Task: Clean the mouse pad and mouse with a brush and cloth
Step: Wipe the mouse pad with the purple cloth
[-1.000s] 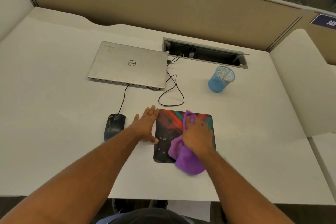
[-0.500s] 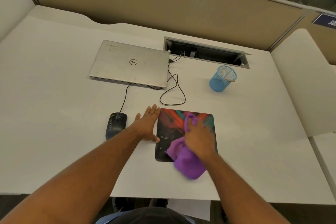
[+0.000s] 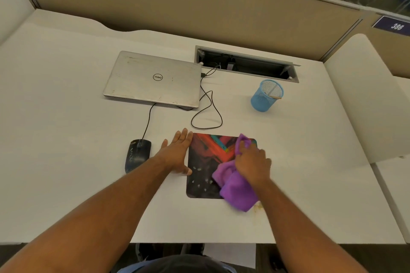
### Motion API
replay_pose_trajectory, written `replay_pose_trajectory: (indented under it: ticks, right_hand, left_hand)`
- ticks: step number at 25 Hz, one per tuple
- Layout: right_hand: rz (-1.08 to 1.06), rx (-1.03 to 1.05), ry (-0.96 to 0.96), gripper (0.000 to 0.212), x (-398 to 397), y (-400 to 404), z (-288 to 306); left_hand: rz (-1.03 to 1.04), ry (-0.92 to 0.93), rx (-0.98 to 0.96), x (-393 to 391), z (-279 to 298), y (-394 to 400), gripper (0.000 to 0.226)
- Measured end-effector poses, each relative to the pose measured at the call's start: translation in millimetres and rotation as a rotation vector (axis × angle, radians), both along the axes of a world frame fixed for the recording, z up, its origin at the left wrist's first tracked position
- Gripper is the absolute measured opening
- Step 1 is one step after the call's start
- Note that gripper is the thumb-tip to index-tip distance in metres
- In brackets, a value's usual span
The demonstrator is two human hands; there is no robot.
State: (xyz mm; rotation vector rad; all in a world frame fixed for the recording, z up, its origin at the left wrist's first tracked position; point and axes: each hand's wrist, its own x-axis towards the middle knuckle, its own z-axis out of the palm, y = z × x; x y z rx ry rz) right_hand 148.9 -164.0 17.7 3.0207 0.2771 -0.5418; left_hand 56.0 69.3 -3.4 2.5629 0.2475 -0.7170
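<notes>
A dark mouse pad (image 3: pixel 203 173) with red and teal streaks lies on the white desk near its front edge. My right hand (image 3: pixel 253 163) presses a bunched purple cloth (image 3: pixel 236 187) onto the pad's right half; the cloth hangs over the pad's lower right corner. My left hand (image 3: pixel 176 154) lies flat with fingers spread beside the pad's left edge, thumb touching it. A black wired mouse (image 3: pixel 137 154) sits on the desk left of that hand. A thin brush handle (image 3: pixel 274 95) sticks out of the blue mesh cup.
A closed silver laptop (image 3: pixel 153 80) lies behind the mouse, with a looped black cable (image 3: pixel 208 113) beside it. A blue mesh cup (image 3: pixel 266 95) stands at the back right. An open cable slot (image 3: pixel 246 64) is set into the desk. Beige partition walls enclose the desk.
My right hand has slid the purple cloth to the right across the pad, uncovering more of the pad's middle. My left hand has stayed in place.
</notes>
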Motion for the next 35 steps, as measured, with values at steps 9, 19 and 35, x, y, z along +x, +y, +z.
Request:
replay_pose_trajectory:
  ticks: [9,19,35]
  right_hand:
    - [0.263,0.136,0.035,0.06,-54.3,22.9,-13.1]
    - [0.185,0.217,-0.02,0.067,-44.1,51.2,-10.5]
    - [0.133,0.265,-0.042,0.066,-48.9,29.0,-12.0]
  left_hand:
    - [-0.013,0.025,0.013,3.8,-3.5,0.3,0.135]
    - [-0.006,0.029,0.01,3.3,-1.1,-0.3,0.134]
    - [-0.017,0.043,0.012,3.4,-0.9,0.2,0.134]
